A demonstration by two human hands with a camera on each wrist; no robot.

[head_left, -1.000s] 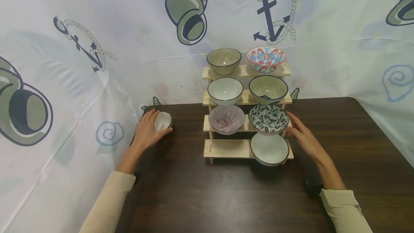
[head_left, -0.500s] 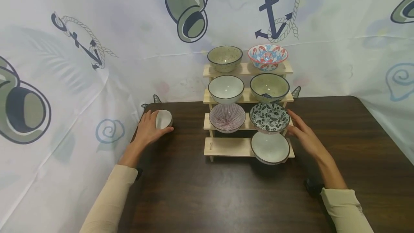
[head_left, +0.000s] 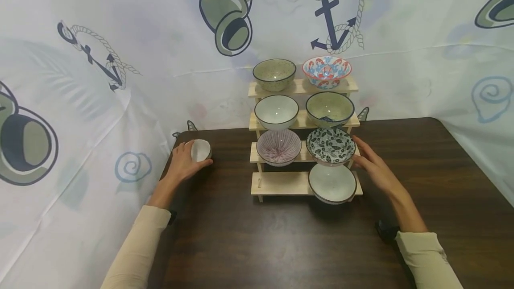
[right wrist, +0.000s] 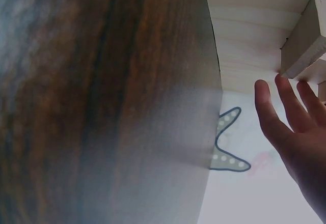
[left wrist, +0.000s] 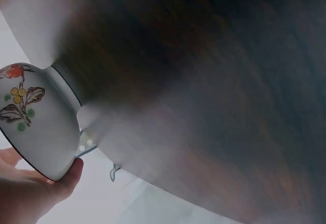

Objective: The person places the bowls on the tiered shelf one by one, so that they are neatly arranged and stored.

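At the back left of the table, my left hand (head_left: 182, 162) grips a small white bowl (head_left: 202, 150). In the left wrist view the bowl (left wrist: 43, 127) shows a dark rim and a painted sprig of leaves and berries, with the thumb at its edge. My right hand (head_left: 375, 168) is beside the right end of a stepped wooden rack (head_left: 281, 184), close to a black-and-white leaf-patterned bowl (head_left: 330, 145). Its fingers look extended in the right wrist view, fingertips right at the wood (right wrist: 300, 46).
The upper steps bear a purple-striped bowl (head_left: 279, 147), a white bowl (head_left: 276, 111), two greenish bowls and a red-and-blue bowl (head_left: 327, 72). On the lowest step, another white bowl (head_left: 332, 184) sits at the right. Patterned cloth (head_left: 160, 12) hangs behind the dark table (head_left: 249, 244).
The head view has shifted slightly. Both hands and all the bowls keep their places.
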